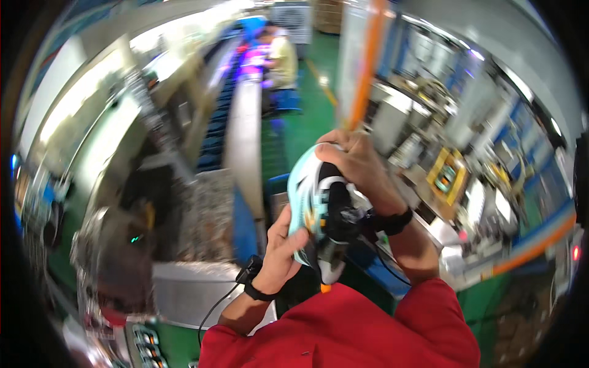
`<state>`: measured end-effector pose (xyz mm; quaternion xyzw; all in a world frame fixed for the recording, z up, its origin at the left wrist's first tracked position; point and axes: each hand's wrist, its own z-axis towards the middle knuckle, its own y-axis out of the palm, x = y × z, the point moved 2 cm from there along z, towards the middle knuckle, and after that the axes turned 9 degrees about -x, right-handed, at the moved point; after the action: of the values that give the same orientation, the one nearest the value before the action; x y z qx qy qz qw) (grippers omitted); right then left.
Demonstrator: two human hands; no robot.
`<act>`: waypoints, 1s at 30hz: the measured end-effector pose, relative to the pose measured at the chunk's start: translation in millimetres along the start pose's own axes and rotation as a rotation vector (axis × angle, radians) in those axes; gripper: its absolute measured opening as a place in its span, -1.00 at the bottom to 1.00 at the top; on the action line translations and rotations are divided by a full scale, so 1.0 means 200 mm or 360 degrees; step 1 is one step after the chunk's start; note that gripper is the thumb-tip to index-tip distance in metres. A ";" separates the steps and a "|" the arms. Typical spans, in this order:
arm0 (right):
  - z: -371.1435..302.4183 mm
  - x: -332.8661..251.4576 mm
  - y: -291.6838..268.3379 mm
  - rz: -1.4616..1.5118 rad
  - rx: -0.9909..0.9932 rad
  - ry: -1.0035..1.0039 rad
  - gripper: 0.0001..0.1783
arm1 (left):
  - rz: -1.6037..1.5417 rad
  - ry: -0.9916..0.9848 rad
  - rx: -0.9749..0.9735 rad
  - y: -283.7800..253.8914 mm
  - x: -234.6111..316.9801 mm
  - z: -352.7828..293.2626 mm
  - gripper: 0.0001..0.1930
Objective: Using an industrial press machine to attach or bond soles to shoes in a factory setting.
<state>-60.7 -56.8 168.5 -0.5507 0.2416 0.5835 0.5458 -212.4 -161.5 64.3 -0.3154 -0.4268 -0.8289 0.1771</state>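
We hold the helmet [310, 190] up before our chest, clear of any surface, and to turn it well we judge both grips should stay wrapped on its shell: right hand [362, 168] closed over the top, left hand [283, 248] clasped on its lower edge. It is pale blue-and-white, glossy, with black straps, the blurred workshop behind

Your left hand [283, 248] sits below the helmet [319, 202], your right hand [359, 165] on top; the table [245, 135] lies behind, left.
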 end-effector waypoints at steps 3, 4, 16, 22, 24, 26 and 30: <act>-0.44 0.32 -0.39 0.0497 0.0398 0.0087 -0.35 | -0.0320 -0.0183 0.0041 0.13 -0.40 0.23 -0.44; -0.61 0.42 -0.49 0.0662 0.0422 0.0104 -0.24 | -0.0365 -0.0182 0.0053 0.19 -0.51 0.31 -0.49; -1.76 1.05 -1.35 0.0509 0.1917 0.0400 -0.37 | 0.0517 -0.1074 -0.0561 0.71 -1.94 1.05 -0.29; -2.04 0.93 -1.39 -0.0216 0.2097 0.0732 -0.22 | 0.0195 -0.1545 -0.0946 0.90 -2.31 1.01 -0.28; -1.96 0.85 -1.36 -0.0105 0.1752 0.0826 -0.15 | 0.0066 -0.1487 -0.1054 0.87 -2.37 0.97 -0.42; -2.02 0.70 -1.41 0.0182 0.1675 0.0758 -0.28 | -0.0379 -0.1709 -0.0820 0.95 -2.31 0.92 -0.52; -2.46 -0.01 -1.91 -0.2094 0.1889 0.0825 -0.57 | -0.0763 -0.2040 -0.0838 1.08 -2.10 0.86 -0.42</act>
<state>470.1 -381.7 155.7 -0.3205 0.2541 -0.2053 0.8891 282.5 -134.6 -14.9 -0.6684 -0.2905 -0.5726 -0.3754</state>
